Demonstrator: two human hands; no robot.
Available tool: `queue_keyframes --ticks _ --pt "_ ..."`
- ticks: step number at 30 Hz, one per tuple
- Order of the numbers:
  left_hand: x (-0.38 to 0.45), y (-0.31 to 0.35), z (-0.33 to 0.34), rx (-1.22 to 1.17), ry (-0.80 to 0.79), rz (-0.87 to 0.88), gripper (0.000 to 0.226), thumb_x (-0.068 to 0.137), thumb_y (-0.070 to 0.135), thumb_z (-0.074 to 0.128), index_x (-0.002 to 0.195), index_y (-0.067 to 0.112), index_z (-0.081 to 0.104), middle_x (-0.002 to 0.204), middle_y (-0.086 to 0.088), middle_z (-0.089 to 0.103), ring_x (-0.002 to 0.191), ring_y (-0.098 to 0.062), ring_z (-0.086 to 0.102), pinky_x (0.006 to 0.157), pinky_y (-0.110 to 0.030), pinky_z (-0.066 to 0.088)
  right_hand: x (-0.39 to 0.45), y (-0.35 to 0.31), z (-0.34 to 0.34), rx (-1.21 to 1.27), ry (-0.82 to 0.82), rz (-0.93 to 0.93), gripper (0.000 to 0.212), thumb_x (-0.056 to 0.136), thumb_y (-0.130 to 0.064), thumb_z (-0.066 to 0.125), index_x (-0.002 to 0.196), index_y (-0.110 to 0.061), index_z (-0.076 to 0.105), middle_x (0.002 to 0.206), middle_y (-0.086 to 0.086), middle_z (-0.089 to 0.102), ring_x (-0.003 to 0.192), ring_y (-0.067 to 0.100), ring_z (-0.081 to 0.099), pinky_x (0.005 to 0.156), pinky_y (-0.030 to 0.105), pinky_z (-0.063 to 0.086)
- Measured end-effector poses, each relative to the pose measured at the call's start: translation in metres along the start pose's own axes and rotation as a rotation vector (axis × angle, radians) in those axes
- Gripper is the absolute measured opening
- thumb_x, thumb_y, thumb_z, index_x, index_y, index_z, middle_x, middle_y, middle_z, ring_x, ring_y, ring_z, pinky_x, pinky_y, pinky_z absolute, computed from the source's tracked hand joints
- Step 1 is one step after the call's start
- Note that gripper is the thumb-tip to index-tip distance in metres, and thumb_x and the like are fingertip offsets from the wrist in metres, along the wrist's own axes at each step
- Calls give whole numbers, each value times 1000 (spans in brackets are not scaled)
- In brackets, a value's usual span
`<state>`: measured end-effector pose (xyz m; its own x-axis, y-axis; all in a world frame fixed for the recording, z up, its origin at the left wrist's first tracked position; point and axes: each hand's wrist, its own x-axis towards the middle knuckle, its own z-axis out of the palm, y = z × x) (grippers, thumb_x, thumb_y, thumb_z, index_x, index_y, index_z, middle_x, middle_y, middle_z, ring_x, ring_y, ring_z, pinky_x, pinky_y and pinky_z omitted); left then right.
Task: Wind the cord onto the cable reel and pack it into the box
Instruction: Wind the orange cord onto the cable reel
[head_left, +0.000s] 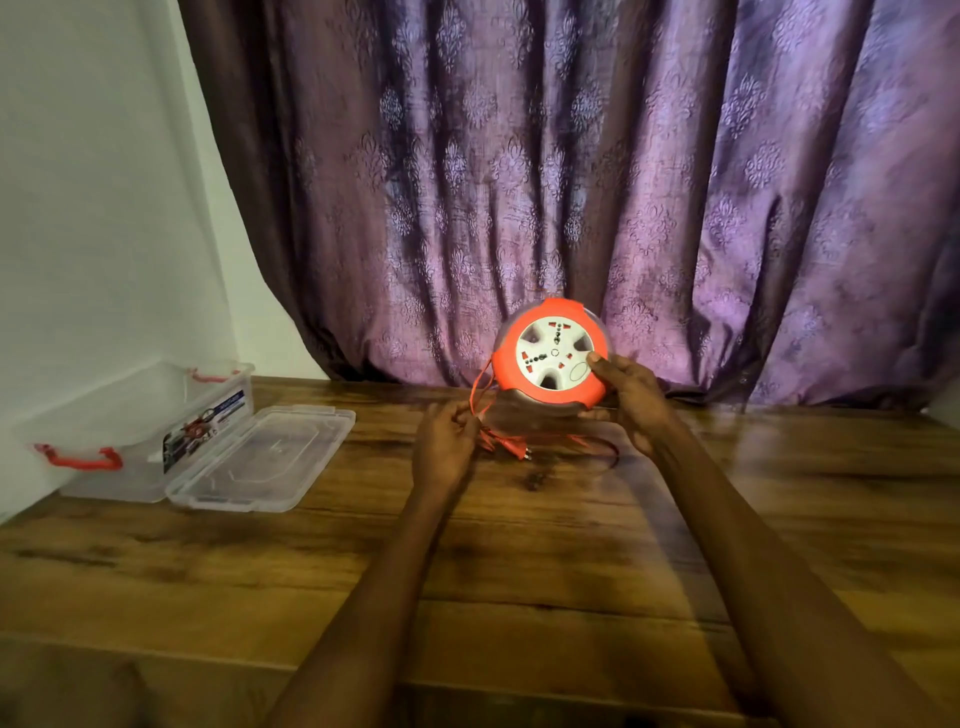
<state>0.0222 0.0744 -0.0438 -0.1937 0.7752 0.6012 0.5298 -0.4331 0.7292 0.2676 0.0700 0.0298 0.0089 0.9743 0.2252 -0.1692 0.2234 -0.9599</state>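
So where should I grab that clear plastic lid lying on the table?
Pinch the clear plastic lid by its near long edge, coming from the front. It lies flat on the wooden table, and the clear plastic box blocks its far left side.

Box (136, 431) left of reel (551, 357), lid (262, 460) between.

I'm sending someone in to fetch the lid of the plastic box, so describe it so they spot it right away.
Start at the wooden table and look to its far left end by the white wall, where a clear box with red handles stands open. The lid lies flat on the table against the box's right side. It is the only shallow, clear rectangular tray there, with no red on it.
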Motion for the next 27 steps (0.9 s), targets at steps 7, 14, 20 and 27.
queue_keyframes --ticks 7,14,20,27 --pt "5 -2 -3 -225 101 -213 14 94 18 64 89 7 71 85 -8 73 81 -23 66 79 -36 51 -8 11 -3 59 67 -2 15 92 -27 67 102 -16 69 91 8 73 70 22 67 55 36 61" --pt "15 -6 -13 -558 189 -485 29 100 20 54 72 16 60 72 -13 60 56 -21 53 55 -30 43 -8 18 -9 59 156 -40 11 93 -24 65 99 -16 70 93 8 71 76 24 65 55 36 60" --pt "17 -9 -27 -860 118 -694 33 104 30 45 74 17 51 63 -2 49 40 -8 55 40 -23 49 -2 22 -6 44 235 -75 23 94 -23 64 114 -12 64 99 12 69 73 21 65 52 34 59" --pt "19 -18 -42 -876 156 -759 30 103 26 48 79 15 61 44 7 51 32 -7 43 38 -17 35 5 29 0 63 385 -119 34 95 -23 64 123 -4 60 101 12 67 69 19 64 49 33 58"
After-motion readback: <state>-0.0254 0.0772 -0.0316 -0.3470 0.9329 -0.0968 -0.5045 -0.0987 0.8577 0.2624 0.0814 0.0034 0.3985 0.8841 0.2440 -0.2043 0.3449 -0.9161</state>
